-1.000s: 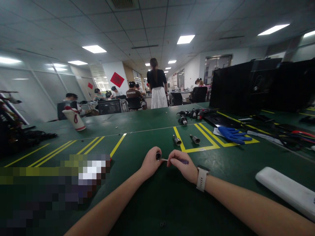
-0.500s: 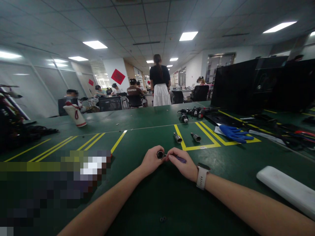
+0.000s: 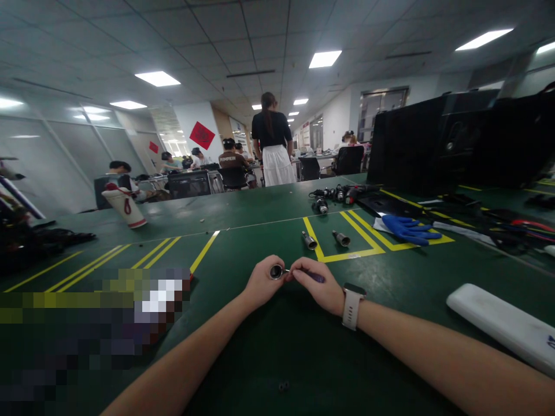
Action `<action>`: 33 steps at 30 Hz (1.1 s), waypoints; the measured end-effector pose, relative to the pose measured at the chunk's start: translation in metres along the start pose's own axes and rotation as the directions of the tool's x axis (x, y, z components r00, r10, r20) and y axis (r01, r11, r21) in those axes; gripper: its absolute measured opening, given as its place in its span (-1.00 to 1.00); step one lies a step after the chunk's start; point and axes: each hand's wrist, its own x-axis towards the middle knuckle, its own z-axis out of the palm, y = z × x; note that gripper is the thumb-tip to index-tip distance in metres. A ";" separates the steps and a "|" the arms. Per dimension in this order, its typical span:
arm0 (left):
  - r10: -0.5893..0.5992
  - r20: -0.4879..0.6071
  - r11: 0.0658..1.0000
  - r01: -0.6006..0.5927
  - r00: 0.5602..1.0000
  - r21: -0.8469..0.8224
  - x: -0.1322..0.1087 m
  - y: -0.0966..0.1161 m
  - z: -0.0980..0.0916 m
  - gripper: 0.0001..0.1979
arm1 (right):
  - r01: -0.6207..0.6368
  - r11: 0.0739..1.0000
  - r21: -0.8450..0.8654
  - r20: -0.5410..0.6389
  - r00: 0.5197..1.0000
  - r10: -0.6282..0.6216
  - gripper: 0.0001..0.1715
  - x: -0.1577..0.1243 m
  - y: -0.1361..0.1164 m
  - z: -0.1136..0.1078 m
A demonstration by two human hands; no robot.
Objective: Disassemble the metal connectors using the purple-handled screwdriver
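Over the green table (image 3: 243, 323), my left hand (image 3: 262, 283) is wrapped round a metal cup-shaped part (image 3: 276, 271), its round opening facing me. My right hand (image 3: 316, 283) pinches a thin tool with a purple handle (image 3: 318, 278), and the tool's slim shaft reaches to the metal part. The fingertips of both hands are very close together; whether they touch is unclear. Beyond them lie two similar metal parts, one on the left (image 3: 309, 240) and one on the right (image 3: 341, 238). Two tiny dark pieces (image 3: 283, 386) lie near the table's front edge.
A blue glove (image 3: 407, 229) lies right of the yellow tape lines. A long white object (image 3: 498, 323) rests at the right. Dark metal parts (image 3: 321, 205), black boxes (image 3: 411, 150) and cables are farther back. A white cup (image 3: 125, 206) leans at the left. A person (image 3: 272, 138) stands beyond the table.
The whole view has shifted slightly, so things sit a little farther left. Both hands keep their holds on the metal part and the tool.
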 end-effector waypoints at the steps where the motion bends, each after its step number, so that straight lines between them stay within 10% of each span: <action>1: 0.001 0.000 1.000 -0.001 1.000 -0.001 0.000 0.000 0.000 -0.93 | 0.002 1.000 -0.003 -0.005 1.000 -0.002 -0.84 0.000 0.000 0.000; 33: 0.014 0.033 1.000 -0.015 0.999 0.013 0.000 0.000 0.002 -0.86 | 0.028 0.996 -0.081 -0.006 1.000 -0.029 -0.84 0.001 0.002 0.000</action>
